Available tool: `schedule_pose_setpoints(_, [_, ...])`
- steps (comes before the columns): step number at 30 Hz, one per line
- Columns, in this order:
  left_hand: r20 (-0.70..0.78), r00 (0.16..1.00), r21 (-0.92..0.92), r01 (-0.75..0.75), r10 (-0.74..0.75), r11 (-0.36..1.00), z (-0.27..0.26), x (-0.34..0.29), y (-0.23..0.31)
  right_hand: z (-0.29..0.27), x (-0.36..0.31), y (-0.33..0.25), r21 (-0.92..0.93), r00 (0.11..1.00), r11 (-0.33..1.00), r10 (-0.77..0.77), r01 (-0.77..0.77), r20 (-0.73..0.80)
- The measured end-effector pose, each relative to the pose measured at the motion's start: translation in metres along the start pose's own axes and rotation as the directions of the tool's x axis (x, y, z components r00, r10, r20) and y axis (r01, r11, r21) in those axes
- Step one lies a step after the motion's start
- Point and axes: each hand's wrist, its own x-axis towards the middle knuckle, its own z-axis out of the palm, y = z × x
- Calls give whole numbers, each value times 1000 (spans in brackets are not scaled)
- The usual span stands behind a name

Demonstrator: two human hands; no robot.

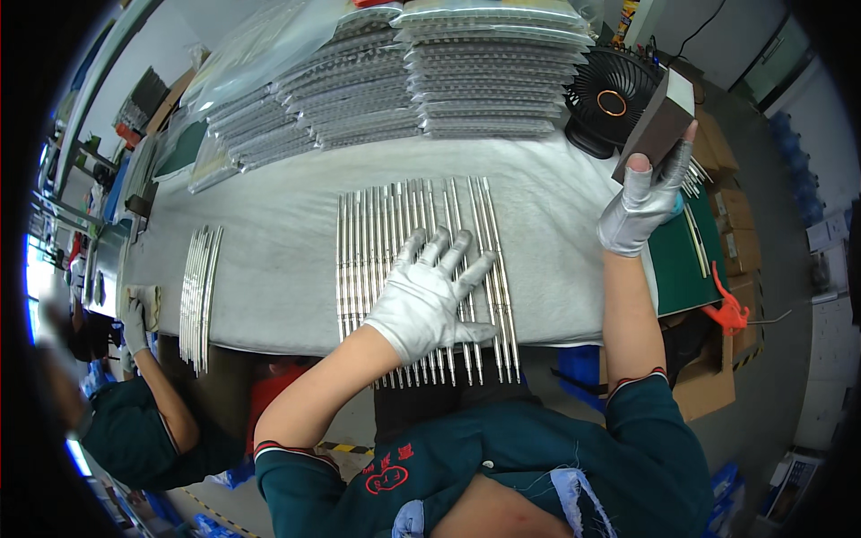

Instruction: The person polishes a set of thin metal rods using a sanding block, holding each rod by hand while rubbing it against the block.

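Observation:
A row of slim, shiny metal rods (359, 260) lies side by side on the white cloth, their lower ends sticking out past the table's near edge. My left hand (426, 300), in a silvery-white glove, rests flat across the middle of the row with its fingers spread. At the right, my right hand (639, 202) is raised, gripping a dark grey rectangular block (659, 121) with a pale end face. That glove leaves the thumb tip and a fingertip bare. A few rods on the row's right side are spaced apart from the others.
Tall stacks of clear plastic packs (493, 76) line the back, beside a black fan (610, 94). A smaller group of rods (199, 296) lies left. A co-worker's gloved hand (134, 325) is farther left. An orange air gun (728, 309) hangs at the right edge, near cardboard boxes (737, 255).

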Motion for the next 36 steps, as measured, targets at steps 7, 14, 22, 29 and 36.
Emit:
schedule_pose_setpoints(7, [37,999,-8,-5,6,1000,4,9,1,2,-6,0,37,999,999,28,-29,39])
schedule_pose_setpoints(14, [-83,985,-209,-165,150,964,9,29,14,-1,-6,9,5,996,999,45,-46,77])
schedule_pose_setpoints(22, [-25,894,85,447,-447,890,1,-48,-92,0,-6,5,28,996,999,40,-42,82])
schedule_pose_setpoints(29, [-69,904,-8,422,-422,906,19,-28,-69,-6,-11,12,-9,983,999,40,-39,181])
schedule_pose_setpoints(36, [-54,945,-23,323,-324,946,16,6,-35,-38,-12,-24,-591,777,599,-86,541,623])
